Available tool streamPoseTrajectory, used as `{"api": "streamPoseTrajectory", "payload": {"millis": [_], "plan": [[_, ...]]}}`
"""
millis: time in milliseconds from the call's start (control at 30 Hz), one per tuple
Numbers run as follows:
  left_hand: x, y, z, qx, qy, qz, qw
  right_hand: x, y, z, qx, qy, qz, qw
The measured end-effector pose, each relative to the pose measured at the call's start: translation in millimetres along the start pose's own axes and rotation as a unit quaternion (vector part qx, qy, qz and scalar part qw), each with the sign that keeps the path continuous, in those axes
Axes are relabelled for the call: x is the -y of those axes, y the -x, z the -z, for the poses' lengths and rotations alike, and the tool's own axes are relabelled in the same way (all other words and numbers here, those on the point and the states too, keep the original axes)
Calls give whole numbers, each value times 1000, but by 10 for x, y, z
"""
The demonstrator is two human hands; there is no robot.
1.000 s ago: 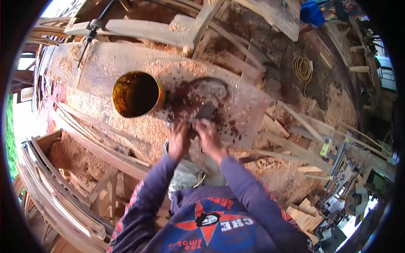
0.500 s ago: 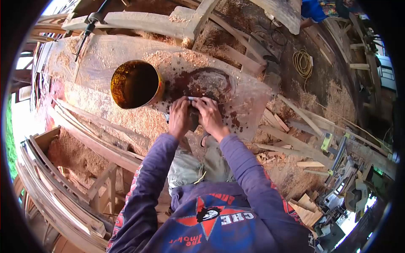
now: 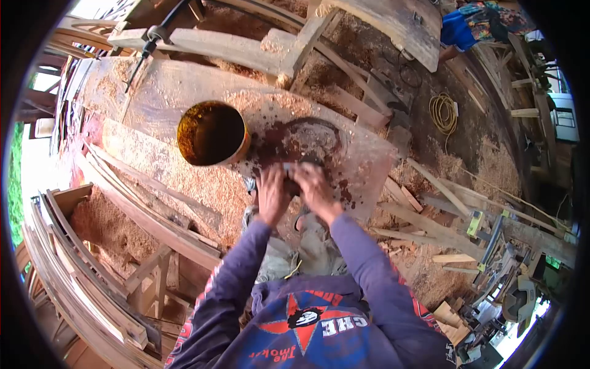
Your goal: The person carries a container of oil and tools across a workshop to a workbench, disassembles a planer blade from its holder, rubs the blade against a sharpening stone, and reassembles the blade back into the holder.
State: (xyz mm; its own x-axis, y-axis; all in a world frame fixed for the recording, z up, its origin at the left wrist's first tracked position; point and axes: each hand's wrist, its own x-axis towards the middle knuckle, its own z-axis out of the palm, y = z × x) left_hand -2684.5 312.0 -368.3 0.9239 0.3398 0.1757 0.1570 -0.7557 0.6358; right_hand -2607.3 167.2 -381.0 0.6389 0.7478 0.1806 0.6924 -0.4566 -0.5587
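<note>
My left hand (image 3: 273, 195) and my right hand (image 3: 315, 189) are close together over a stained wooden board (image 3: 372, 160). Between their curled fingers is a small grey-and-white piece (image 3: 287, 166), mostly hidden and slightly blurred; its kind does not show. Just left of my hands stands a round bucket (image 3: 188, 134), its inner wall smeared amber-brown, with dark liquid inside. Dark red-brown wet stains (image 3: 270, 138) spread over the board beyond my fingers and to the right.
Wood shavings (image 3: 166, 166) cover much of the surface. A long dark tool (image 3: 150, 46) lies at upper left. Planks (image 3: 92, 277) are stacked at lower left. A yellow cord coil (image 3: 444, 114) lies to the right, beyond it a person in blue shorts (image 3: 458, 31). A saw machine (image 3: 519, 298) stands at lower right.
Both hands have come a little nearer to my body, still together on the small piece. The whole view has shifted slightly, so the bucket appears lower and farther right.
</note>
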Motion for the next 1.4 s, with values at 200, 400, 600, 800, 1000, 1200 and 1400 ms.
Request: {"api": "streamPoseTrajectory", "payload": {"millis": [200, 400, 600, 800, 1000, 1200, 1400], "plan": [[-231, -92, 309, 28, 22, 27, 999, 143, -131, 379, -27, 7, 4, 1000], [-635, 409, 602, -41, 239, 238, 941, 462, 378, 859, -200, -721, -402, 528], [-1212, 179, 865, 173, 666, 337, 643, 996, 248, 1691, -183, -723, -371, 553], [-1588, 143, 1108, 130, 691, 356, 615, 1169, 335, 1932, -207, -678, -324, 626], [-1765, 196, 1307, 134, 701, 346, 609, 1252, 475, 2112, -189, -697, -316, 615], [-1892, 205, 1377, 140, 699, 338, 614, 1312, 540, 2250, -169, -693, -303, 632], [-1900, 212, 1340, 138, 696, 330, 623, 1333, 547, 2316, -169, -665, -308, 659]]}}
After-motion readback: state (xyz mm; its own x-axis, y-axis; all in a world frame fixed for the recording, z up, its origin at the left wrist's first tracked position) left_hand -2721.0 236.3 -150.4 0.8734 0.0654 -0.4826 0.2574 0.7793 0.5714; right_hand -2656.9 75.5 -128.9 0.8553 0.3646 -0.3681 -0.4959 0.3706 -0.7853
